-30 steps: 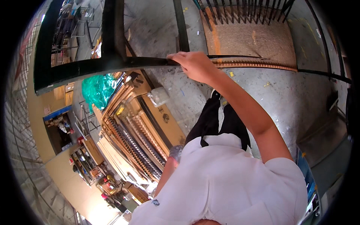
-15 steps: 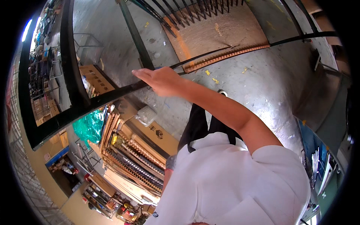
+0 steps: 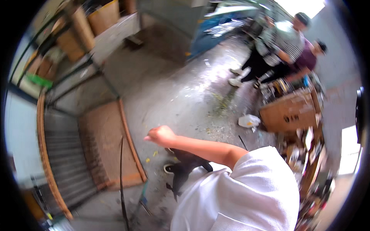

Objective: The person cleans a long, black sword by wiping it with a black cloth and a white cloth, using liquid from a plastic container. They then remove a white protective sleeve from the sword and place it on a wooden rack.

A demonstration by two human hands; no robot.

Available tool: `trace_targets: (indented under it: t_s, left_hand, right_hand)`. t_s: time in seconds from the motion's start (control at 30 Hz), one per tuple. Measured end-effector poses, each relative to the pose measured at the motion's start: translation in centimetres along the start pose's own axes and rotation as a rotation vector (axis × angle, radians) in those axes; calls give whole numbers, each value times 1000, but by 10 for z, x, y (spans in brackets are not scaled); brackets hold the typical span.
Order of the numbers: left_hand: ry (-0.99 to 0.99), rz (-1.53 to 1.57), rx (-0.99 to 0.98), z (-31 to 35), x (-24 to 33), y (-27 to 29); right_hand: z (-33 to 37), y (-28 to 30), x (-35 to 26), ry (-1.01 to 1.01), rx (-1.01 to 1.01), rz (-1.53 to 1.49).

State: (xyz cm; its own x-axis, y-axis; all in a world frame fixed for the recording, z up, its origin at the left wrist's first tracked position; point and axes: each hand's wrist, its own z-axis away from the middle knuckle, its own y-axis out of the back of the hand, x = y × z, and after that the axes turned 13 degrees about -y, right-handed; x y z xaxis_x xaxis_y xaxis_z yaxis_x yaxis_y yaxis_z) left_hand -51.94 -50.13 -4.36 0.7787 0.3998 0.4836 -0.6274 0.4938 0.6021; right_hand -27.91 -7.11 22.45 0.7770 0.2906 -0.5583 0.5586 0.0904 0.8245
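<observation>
My right hand (image 3: 160,136) is held out in front of my body, its fingers curled in, with no object showing in them. Nearest to it is a brown board (image 3: 110,144) with a notched wooden strip (image 3: 132,144) along its edge. A dark, thin, curved rod (image 3: 122,184) runs from over the board to the lower edge of the view. Several dark bars (image 3: 67,158) lie in a row beside the board, and a second notched strip (image 3: 49,161) runs along their far side. My left hand is out of view.
Two people (image 3: 283,44) are at the upper right. Near them are a large cardboard box (image 3: 291,111) and a white plastic jug (image 3: 249,121) on the floor. Dark metal framing (image 3: 83,63) rises at the upper left. Cluttered goods (image 3: 308,161) line the right side.
My view has turned to the right, blurring much of the scene. My right hand, earlier at the dark metal frame, is now away from it. The two people have come into view.
</observation>
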Motion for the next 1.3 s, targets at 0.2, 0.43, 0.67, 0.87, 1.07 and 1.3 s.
trace_targets:
  t_s: [0.2,0.43,0.67,0.87,1.07,1.3]
  left_hand:
    - [-95,-20,-105,-85,-1,69]
    - [-113,194,-131,-166,47,94]
    - [128,827,-72,-201,179,63]
    - [-107,369,-214,-171,331,14]
    - [-300,179,-82,-190,315,12]
    - [-230,-32,9,-226,321,34]
  right_hand:
    - [137,122,158,-960,539,-532]
    - [224,223,269,-1071,874,-288]
    - [231,334,402,-1026,1192,-33]
    - [244,418,512,-1011,1235,250]
    - [201,469,565,-898,1158,230]
    - [165,491,607,-653,1093,80]
